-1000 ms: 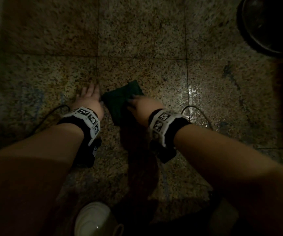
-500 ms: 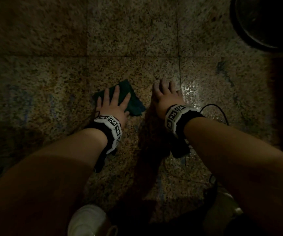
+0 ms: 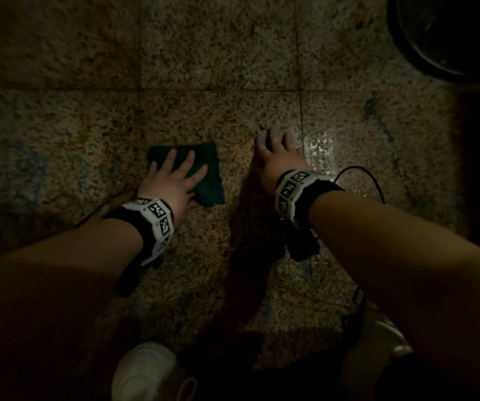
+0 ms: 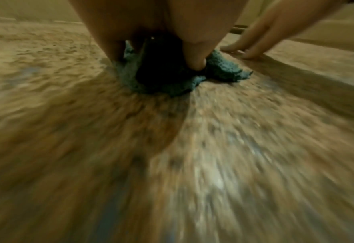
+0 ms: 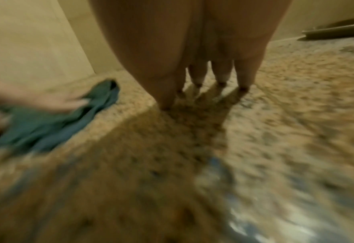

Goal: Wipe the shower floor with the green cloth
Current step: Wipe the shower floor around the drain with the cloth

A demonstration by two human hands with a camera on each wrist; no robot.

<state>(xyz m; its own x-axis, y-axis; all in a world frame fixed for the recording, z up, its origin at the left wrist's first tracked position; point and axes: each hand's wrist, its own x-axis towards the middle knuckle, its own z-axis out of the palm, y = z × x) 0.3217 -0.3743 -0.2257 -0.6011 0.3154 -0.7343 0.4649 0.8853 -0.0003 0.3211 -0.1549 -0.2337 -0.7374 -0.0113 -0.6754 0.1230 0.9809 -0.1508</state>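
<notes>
The green cloth [image 3: 208, 175] lies flat on the speckled stone shower floor [image 3: 221, 53], left of centre in the head view. My left hand [image 3: 175, 172] presses down on it with straight, spread fingers. In the left wrist view the cloth [image 4: 223, 72] bunches under the palm and thumb. My right hand [image 3: 276, 151] rests on the bare floor to the cloth's right, fingers straight, holding nothing. The right wrist view shows its fingertips [image 5: 221, 82] on the floor and the cloth [image 5: 47, 125] off to the left.
A dark round basin [image 3: 450, 33] stands at the back right. A wet shiny patch [image 3: 322, 146] lies just right of my right hand. A thin black cable [image 3: 372, 180] loops there. My white shoe [image 3: 143, 371] is at the bottom edge. A pale wall [image 5: 26, 41] rises at left.
One second ago my right hand pressed the cloth and the left lay on the floor. The left hand has taken over the cloth and slid it left; the right moved onto bare floor.
</notes>
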